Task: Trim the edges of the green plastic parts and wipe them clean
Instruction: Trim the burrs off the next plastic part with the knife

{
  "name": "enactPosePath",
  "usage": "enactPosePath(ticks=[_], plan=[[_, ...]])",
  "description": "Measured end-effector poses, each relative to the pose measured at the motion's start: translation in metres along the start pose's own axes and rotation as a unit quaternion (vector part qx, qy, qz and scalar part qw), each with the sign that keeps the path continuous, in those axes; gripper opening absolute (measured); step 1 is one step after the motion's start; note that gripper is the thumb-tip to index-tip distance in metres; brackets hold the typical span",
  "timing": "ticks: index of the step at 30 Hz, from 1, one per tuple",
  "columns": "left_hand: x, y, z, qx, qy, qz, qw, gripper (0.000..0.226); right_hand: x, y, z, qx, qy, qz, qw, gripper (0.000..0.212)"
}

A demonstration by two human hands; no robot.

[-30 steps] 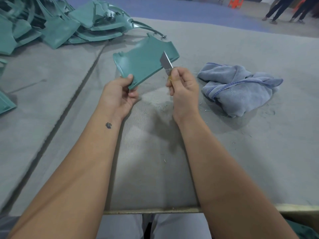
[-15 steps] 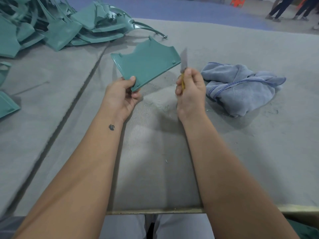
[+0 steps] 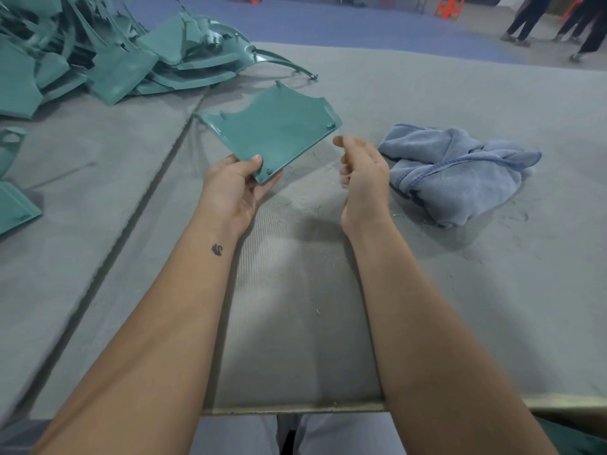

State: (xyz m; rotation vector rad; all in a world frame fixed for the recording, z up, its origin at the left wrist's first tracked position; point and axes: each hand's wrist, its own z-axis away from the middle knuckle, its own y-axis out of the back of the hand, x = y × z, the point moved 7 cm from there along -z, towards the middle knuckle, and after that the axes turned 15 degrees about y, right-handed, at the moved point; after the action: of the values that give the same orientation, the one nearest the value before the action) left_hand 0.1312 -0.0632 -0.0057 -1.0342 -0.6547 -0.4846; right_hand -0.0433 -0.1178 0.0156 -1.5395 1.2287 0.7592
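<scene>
The right hand (image 3: pixel 361 172) is motion-blurred, fingers curled toward the palm; whether it holds anything cannot be told. The pile of green parts (image 3: pixel 98 57) at far left runs off the frame's edge. The people (image 3: pixel 551 18) at far right show legs only.

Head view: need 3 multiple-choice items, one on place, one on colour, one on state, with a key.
1. Where does the cloth lie?
A. on the pile of green parts
B. on the table, right of the right hand
C. over the left arm

2. What colour is the cloth?
A. pale blue
B. orange
C. white

3. How is the green part held?
A. flat on the table, untouched
B. gripped by both hands
C. the left hand pinches its near corner

Key:
1 B: it lies crumpled on the grey table beside the right hand.
2 A: its folds are pale blue.
3 C: the left hand has its thumb on top; the right hand is apart.
</scene>
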Motion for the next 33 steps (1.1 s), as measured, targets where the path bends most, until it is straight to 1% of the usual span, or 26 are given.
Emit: enactPosePath(ticks=[7, 12, 14, 17, 18, 19, 21, 22, 23, 24, 25, 27, 28, 29, 31, 33], plan=[[0.001, 0.0, 0.0, 0.004, 0.011, -0.019, 1.0, 0.024, -0.004, -0.004, -0.003, -0.055, 0.071, 0.009, 0.996, 0.018], [0.001, 0.002, 0.001, 0.0, 0.025, 0.002, 1.0, 0.022, -0.005, -0.008, -0.001, -0.095, 0.085, -0.014, 0.992, 0.018], [0.0, 0.002, 0.002, -0.01, 0.03, 0.017, 0.999, 0.021, -0.004, -0.014, 0.002, -0.139, 0.095, 0.01, 0.986, 0.02], [0.001, 0.001, 0.004, -0.019, 0.03, 0.032, 0.999, 0.019, 0.003, -0.032, 0.01, -0.251, 0.125, 0.121, 0.952, 0.021], [0.001, 0.001, 0.004, -0.02, 0.029, 0.033, 0.999, 0.019, 0.003, -0.035, 0.012, -0.264, 0.135, 0.134, 0.946, 0.022], [0.001, 0.001, 0.005, -0.021, 0.028, 0.034, 0.999, 0.019, 0.001, -0.034, 0.011, -0.255, 0.137, 0.124, 0.949, 0.022], [0.0, 0.0, 0.006, -0.026, 0.031, 0.032, 0.999, 0.02, -0.004, -0.025, 0.007, -0.191, 0.127, 0.056, 0.972, 0.02], [0.0, 0.0, 0.006, -0.026, 0.032, 0.03, 0.999, 0.021, -0.006, -0.019, 0.005, -0.162, 0.127, 0.032, 0.978, 0.019], [0.0, 0.0, 0.006, -0.025, 0.033, 0.027, 0.999, 0.021, -0.006, -0.017, 0.003, -0.151, 0.13, 0.027, 0.98, 0.019], [0.0, 0.0, 0.006, -0.025, 0.033, 0.026, 0.999, 0.021, -0.006, -0.018, 0.003, -0.163, 0.137, 0.044, 0.976, 0.02], [0.0, 0.0, 0.006, -0.025, 0.033, 0.027, 0.999, 0.02, -0.003, -0.024, 0.005, -0.194, 0.146, 0.082, 0.967, 0.021], [0.001, 0.0, 0.006, -0.026, 0.035, 0.033, 0.999, 0.019, 0.003, -0.034, 0.01, -0.252, 0.163, 0.157, 0.941, 0.021], [0.001, 0.0, 0.006, -0.027, 0.036, 0.036, 0.998, 0.019, 0.003, -0.036, 0.01, -0.252, 0.163, 0.158, 0.941, 0.021], [0.001, 0.0, 0.006, -0.029, 0.037, 0.038, 0.998, 0.019, 0.001, -0.034, 0.009, -0.233, 0.158, 0.132, 0.95, 0.021], [0.001, -0.001, 0.007, -0.029, 0.04, 0.031, 0.998, 0.02, -0.008, -0.024, 0.004, -0.169, 0.155, 0.057, 0.972, 0.02], [0.0, -0.001, 0.007, -0.021, 0.044, 0.018, 0.999, 0.02, -0.015, -0.017, 0.0, -0.138, 0.172, 0.031, 0.975, 0.019]])
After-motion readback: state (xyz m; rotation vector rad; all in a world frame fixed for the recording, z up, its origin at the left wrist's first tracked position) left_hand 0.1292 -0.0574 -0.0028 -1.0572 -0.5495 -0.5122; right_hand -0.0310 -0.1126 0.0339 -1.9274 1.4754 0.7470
